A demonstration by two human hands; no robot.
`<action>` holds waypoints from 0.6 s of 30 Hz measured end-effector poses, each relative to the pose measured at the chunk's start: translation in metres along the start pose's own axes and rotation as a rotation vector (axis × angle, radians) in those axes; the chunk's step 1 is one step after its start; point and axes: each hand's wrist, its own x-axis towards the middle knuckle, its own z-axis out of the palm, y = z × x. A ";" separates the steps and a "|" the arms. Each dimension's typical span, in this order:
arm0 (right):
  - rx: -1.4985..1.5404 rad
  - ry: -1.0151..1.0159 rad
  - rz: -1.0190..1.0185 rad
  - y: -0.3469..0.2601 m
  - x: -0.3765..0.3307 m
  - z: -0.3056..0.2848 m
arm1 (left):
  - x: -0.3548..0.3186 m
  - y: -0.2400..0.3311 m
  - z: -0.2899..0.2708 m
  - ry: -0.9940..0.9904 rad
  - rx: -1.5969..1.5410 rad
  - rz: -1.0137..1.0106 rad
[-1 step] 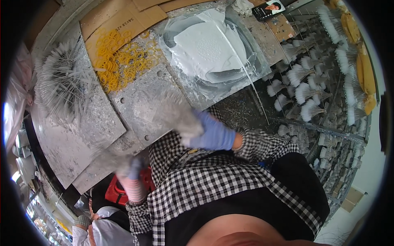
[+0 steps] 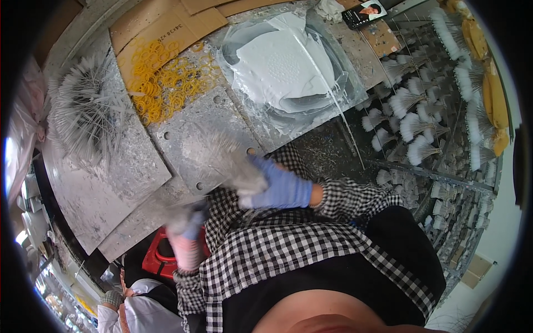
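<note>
My right hand (image 2: 280, 186), in a blue glove, is closed around a bundle of thin pale strands (image 2: 222, 158). The strands fan out over the grey board (image 2: 183, 136) and are smeared by motion. Lower left, my left hand (image 2: 190, 233), in a striped glove with bluish fingers, is closed on a second pale strand bundle (image 2: 164, 212), also blurred. That bundle lies over the board's near edge. The tips of both bundles are too blurred to make out. A large pile of similar thin strands (image 2: 83, 114) rests on the left board.
Yellow rubber bands (image 2: 161, 83) lie scattered beyond my hands, partly on cardboard (image 2: 172, 33). White paste (image 2: 283, 66) with a thin stick across it covers a sheet. A phone (image 2: 363, 14) lies far right. Racks of white-tipped bundles (image 2: 416, 122) stand right; a red stool (image 2: 161, 255) is below.
My right hand has shifted slightly left and toward me with its bundle. My left hand has moved a little to the right, so the two bundles are closer together.
</note>
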 end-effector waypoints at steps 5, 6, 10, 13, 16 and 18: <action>0.145 -0.088 0.189 0.046 0.011 0.046 | 0.031 -0.116 0.002 -0.750 0.310 -0.268; 0.151 -0.079 0.187 0.040 0.008 0.043 | 0.028 -0.122 0.007 -0.580 -0.460 -0.601; 0.073 -0.132 0.225 0.040 0.009 0.040 | 0.023 -0.146 -0.010 -0.371 -0.826 -0.728; -0.070 -0.084 0.211 0.047 0.007 0.045 | 0.014 -0.120 0.012 -0.131 -0.512 -0.732; -0.160 -0.031 0.168 0.066 0.003 0.064 | 0.007 -0.226 0.015 -0.066 -0.644 -0.778; -0.139 -0.004 0.109 0.064 0.001 0.061 | -0.005 -0.282 -0.036 -0.402 -0.531 -0.508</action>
